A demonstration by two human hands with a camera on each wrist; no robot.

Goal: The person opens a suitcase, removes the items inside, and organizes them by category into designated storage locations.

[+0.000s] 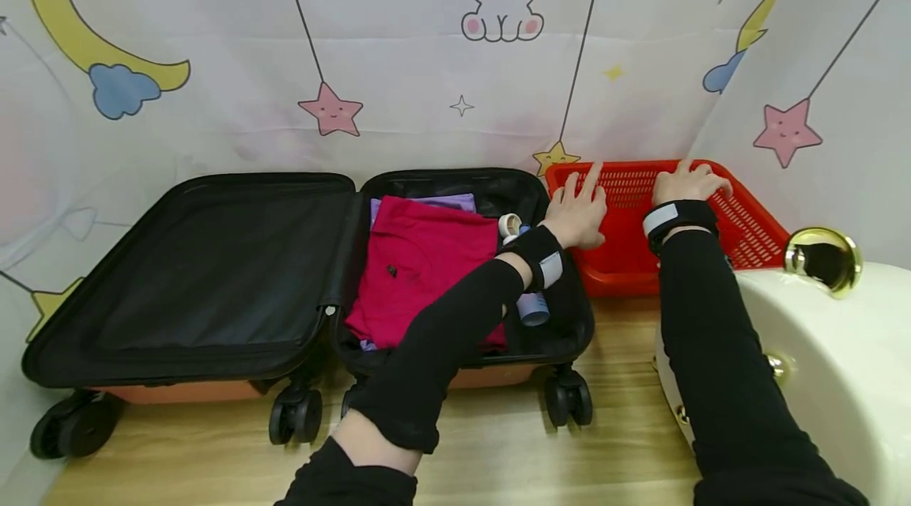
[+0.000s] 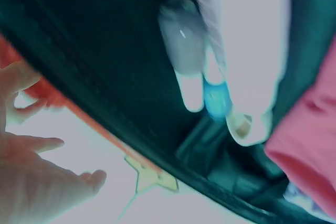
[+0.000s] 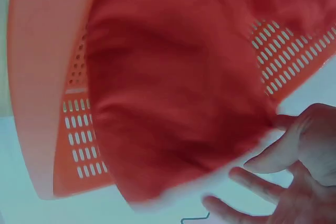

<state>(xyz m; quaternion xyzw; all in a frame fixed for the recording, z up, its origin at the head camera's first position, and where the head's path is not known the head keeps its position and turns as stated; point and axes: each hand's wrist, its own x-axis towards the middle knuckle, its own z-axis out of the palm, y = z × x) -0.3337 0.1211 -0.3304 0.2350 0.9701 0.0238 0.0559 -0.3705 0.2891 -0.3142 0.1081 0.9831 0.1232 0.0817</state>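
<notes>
Black sleeves fill the lower part of the head view, both arms reaching up toward the right half of the frame, each wrist wearing a dark strap with a pale patch that carries no readable writing. To the lower right sits a glossy white curved object [image 1: 840,364] with a gold knob [image 1: 823,257]. Left of centre an open suitcase [image 1: 213,277] lies flat on the wooden floor [image 1: 498,443], its black-lined lid half at the left of the frame and its packed half toward the middle, holding a folded magenta garment [image 1: 420,269] over something purple, with a small blue-and-white bottle [image 1: 530,304] tucked along its right wall; the label is too blurred to read. Just beyond, at centre right, a red plastic basket [image 1: 626,261] with slotted sides stands beside the suitcase. The left hand [image 1: 580,209] rests over the basket's left rim with fingers spread wide and fairly straight, gripping nothing. The right hand [image 1: 689,182] lies on the far right rim, fingers extended across it; the right wrist view shows them loosely spread beside the basket's edge. Farthest back hangs a pale cloth backdrop [image 1: 427,55] printed with a rabbit, stars and moons, without lettering.
</notes>
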